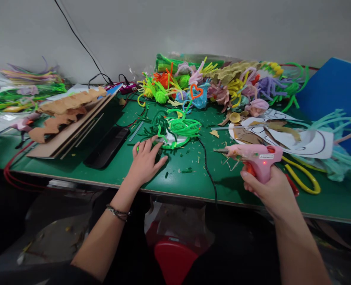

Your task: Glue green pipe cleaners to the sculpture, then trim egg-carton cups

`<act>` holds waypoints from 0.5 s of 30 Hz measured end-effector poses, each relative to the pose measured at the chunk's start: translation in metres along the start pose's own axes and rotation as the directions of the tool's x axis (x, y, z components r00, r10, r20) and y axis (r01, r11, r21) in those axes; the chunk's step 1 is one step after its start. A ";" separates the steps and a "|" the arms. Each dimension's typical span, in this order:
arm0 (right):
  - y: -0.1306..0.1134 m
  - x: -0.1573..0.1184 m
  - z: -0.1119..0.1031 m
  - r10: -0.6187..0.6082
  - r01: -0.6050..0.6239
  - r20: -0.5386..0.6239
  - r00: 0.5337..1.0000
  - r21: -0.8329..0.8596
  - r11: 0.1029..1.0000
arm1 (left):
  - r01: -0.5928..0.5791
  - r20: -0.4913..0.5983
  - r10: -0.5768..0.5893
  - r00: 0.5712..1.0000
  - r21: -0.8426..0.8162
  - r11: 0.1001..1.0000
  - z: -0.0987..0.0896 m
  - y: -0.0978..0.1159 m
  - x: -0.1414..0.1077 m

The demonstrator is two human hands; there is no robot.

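Note:
My right hand [272, 188] is wrapped round the handle of a pink hot glue gun [252, 152]. A small red light glows on the gun, and its metal nozzle points left above the table. Fingers apart, my left hand [145, 162] rests palm down at the near left edge of a green pipe cleaner piece [185, 127]. That piece has bright green loops, dark green curled strands and a patch of white beneath. A bit of bright green shows beside the left fingertips; whether they press on it I cannot tell.
Behind lies a heap of coloured pipe cleaners [199, 85]. A black phone [107, 147] and stacked cardboard [65, 126] are on the left. White paper cutouts [309, 140] and a blue board [332, 99] are on the right. A black cord [205, 162] hangs over the table edge.

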State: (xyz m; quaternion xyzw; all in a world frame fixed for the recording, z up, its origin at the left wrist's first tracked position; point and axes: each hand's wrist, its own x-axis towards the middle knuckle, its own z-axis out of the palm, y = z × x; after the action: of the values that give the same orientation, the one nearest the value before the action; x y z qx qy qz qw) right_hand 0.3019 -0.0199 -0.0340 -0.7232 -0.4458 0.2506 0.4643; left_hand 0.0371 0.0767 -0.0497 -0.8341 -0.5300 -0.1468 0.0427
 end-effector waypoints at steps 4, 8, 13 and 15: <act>-0.001 0.001 0.000 0.010 -0.010 0.013 1.000 0.010 1.000 | 0.004 -0.132 -0.010 0.991 -0.042 0.999 -0.008 0.000 -0.004; 0.001 0.003 0.000 -0.006 0.006 0.015 1.000 0.009 1.000 | 0.012 -0.442 -0.100 0.892 -0.199 0.980 -0.034 -0.008 -0.005; 0.002 0.004 0.000 -0.035 0.035 -0.008 0.999 -0.020 0.999 | 0.105 -0.323 -0.230 0.918 -0.363 0.926 -0.059 -0.031 0.013; 0.000 0.005 -0.001 -0.038 0.038 -0.006 0.999 -0.020 0.999 | 0.097 -0.217 -0.179 0.959 -0.342 0.935 -0.065 -0.038 0.025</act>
State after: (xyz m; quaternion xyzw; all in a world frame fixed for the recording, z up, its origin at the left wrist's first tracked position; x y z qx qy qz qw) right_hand 0.3047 -0.0161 -0.0330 -0.7198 -0.4606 0.2350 0.4631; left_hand 0.0001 0.0997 0.0161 -0.7653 -0.5465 -0.3373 -0.0418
